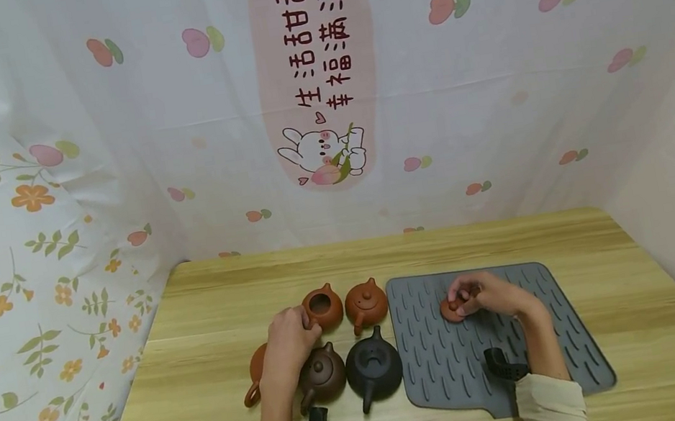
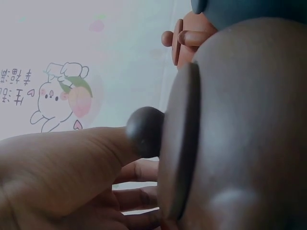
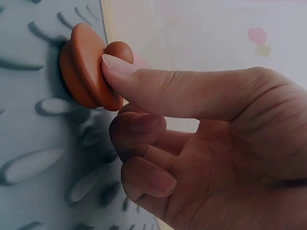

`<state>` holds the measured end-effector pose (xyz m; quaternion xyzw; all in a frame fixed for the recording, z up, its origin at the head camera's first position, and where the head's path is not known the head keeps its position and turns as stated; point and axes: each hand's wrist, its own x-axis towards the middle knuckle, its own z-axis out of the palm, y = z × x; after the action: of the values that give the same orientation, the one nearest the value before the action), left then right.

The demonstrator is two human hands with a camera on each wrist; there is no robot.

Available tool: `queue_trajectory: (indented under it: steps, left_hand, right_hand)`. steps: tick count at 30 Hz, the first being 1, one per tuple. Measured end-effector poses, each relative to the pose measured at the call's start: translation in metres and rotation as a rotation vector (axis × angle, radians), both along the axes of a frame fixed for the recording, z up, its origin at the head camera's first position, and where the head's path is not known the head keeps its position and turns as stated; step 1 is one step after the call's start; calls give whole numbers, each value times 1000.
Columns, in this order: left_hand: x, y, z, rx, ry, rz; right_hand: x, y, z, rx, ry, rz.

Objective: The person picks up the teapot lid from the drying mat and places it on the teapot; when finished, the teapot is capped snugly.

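My left hand [image 1: 288, 343] is at the handle side of a lidless orange-brown clay teapot [image 1: 331, 319], its fingers seeming to grip the handle, though the grip itself is hidden. The pot's round opening faces up. In the left wrist view, a dark brown teapot [image 2: 254, 120] with its lid on blocks much of that hand's work. Over the grey mat [image 1: 439, 363], my right hand [image 1: 487, 293] pinches a small orange-brown teapot lid [image 3: 86, 67] by its round knob. The lid lies against the mat or just over it; I cannot tell which.
A lidded orange-brown teapot [image 1: 364, 299] stands beside the lidless one. In the nearer row are the dark brown pot and a black teapot [image 1: 386, 381]. Another orange-brown teapot [image 1: 258, 360] is partly hidden behind my left forearm. The wooden table [image 1: 208, 310] ends at a printed cloth.
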<state>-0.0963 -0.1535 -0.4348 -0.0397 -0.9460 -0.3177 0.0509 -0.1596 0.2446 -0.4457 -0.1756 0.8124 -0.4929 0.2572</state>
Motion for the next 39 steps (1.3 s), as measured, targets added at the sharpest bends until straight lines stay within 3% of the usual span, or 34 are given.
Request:
queue_trajectory:
  steps: [13,21,25,28,30,32,35,39]
  left_hand:
    - [-1,2,1,5,-37,7]
    - [0,4,3,27,-32,2]
    - [-3,1,-8,57,9,-15]
    - [-12,-6,-36,18,59,-12]
    - [-13,-8,-41,7,73,-10]
    - [-12,-8,-39,12,69,-9]
    - [-2,-2,-13,50,31,-12]
    - [2,1,1,23,-6,3]
  right_hand:
    - [6,-37,24,74,120,-79]
    - [10,-65,34,33,160,-25]
    - [12,-76,35,21,155,-30]
    - [13,-91,34,4,164,-26]
    - [14,-102,34,-9,176,-21]
    - [15,-112,32,-22,188,-9]
    - [16,-123,30,-28,204,0]
    - [17,-136,30,-31,223,18]
